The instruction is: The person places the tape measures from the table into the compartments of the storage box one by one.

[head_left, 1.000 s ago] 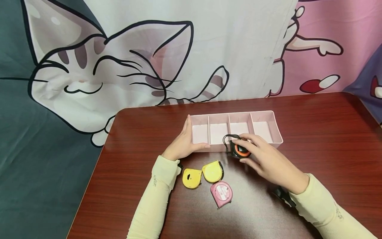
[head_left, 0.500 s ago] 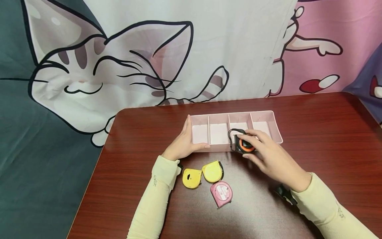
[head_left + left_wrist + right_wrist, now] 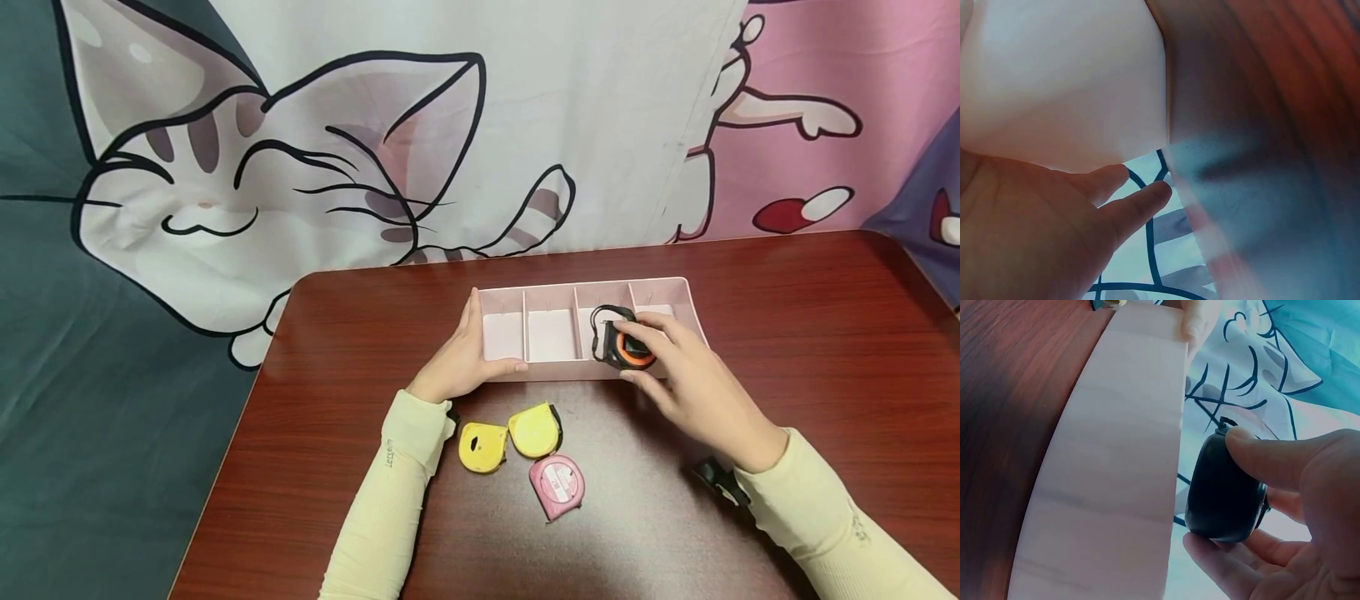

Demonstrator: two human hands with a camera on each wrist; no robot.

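Observation:
A pale pink divided box (image 3: 551,371) stands on the table. Against its left end rests my left hand (image 3: 468,354), fingers straight along the end wall and thumb along the front wall; the left wrist view shows the extended fingers (image 3: 1147,203) beside the box. My right hand (image 3: 686,383) pinches a black and orange tape measure (image 3: 630,348) between thumb and fingers, above the box's front rim near the third and fourth compartments. A black strap loops off the tape measure. In the right wrist view its dark edge (image 3: 1222,487) shows beside the box wall.
Two yellow tape measures (image 3: 482,447) and a pink tape measure (image 3: 557,487) lie close together on the dark red-brown table (image 3: 360,350), in front of the box. Behind the table hangs a cartoon-cat curtain (image 3: 600,108).
My right hand has carried the black and orange tape measure rightward and away from me, from the box's front side to over its front rim. The left hand stays put.

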